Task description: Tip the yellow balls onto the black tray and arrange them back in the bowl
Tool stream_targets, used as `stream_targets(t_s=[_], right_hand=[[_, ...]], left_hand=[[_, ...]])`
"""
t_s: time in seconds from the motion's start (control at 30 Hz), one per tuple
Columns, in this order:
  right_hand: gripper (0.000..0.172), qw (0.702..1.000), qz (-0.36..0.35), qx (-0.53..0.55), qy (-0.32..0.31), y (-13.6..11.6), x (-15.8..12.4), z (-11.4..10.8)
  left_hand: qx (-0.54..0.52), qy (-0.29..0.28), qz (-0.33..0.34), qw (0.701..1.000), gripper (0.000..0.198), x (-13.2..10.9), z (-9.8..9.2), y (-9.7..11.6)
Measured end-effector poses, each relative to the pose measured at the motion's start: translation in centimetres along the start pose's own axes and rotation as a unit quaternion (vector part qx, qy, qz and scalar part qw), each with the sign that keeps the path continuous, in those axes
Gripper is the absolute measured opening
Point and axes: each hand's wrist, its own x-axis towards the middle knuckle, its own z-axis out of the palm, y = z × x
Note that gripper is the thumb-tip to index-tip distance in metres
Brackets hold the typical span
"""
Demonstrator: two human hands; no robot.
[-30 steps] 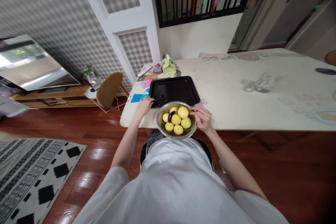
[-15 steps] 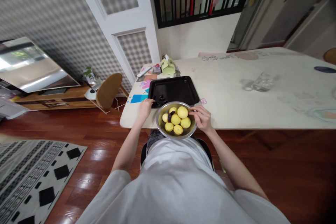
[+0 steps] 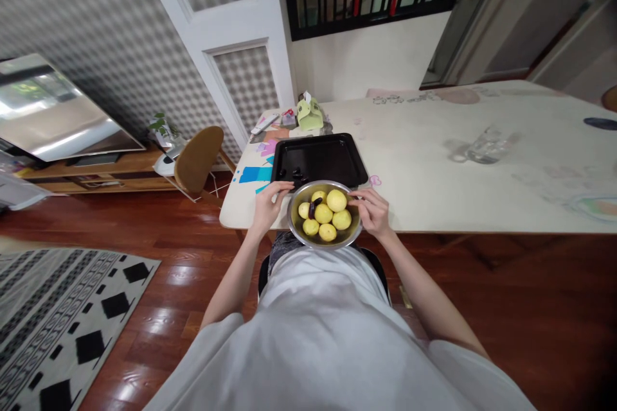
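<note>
A metal bowl (image 3: 324,246) with several yellow round fruits (image 3: 322,212) and a small dark purple item (image 3: 312,209) sits at the table's front edge. My right hand (image 3: 373,209) pinches the bowl's right rim. Just left of the bowl, my left hand (image 3: 270,204) has its thumb and fingertips together over the front edge of a black tray (image 3: 321,160); anything between them is too small to make out. Small dark pieces (image 3: 297,173) lie in the tray's front left part, close to my left fingertips.
Behind the tray stand a green tissue box (image 3: 309,113) and a white remote (image 3: 265,124). A clear glass cup (image 3: 486,146) is on the table's right part. A wooden chair (image 3: 198,159) stands left of the table (image 3: 414,186).
My left hand has shifted slightly right, from the tray's front left corner toward the bowl's left rim. My right hand keeps its place at the bowl. The view has tilted slightly.
</note>
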Motion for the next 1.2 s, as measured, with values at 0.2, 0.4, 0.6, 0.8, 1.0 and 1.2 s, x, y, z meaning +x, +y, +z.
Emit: stream_targets(t_s=[0.2,0.4,0.6,0.8,1.0,1.2], right_hand=[[0.032,1.000,-0.008,0.000,0.002,0.0,0.2,0.0],[0.034,1.000,0.002,0.003,0.000,-0.2,0.4,0.0],[0.035,1.000,0.004,0.001,0.000,-0.2,0.3,0.0],[0.035,1.000,0.002,-0.001,0.000,-0.3,0.4,0.0],[0.035,1.000,0.008,0.002,0.001,-0.3,0.3,0.1],[0.036,1.000,0.019,0.000,-0.002,-0.1,0.0,0.1]], left_hand=[[-0.086,-0.135,0.085,0.983,0.026,-1.3,0.6,3.5],[-0.104,-0.216,0.126,0.963,0.031,-2.7,2.1,3.3],[-0.063,-0.222,0.143,0.963,0.031,-2.5,2.0,3.0],[-0.045,-0.211,0.148,0.965,0.031,-2.5,1.9,2.7],[-0.058,-0.176,0.135,0.973,0.028,-2.0,1.3,2.5],[0.063,-0.041,0.009,0.997,0.024,0.0,0.0,-1.8]])
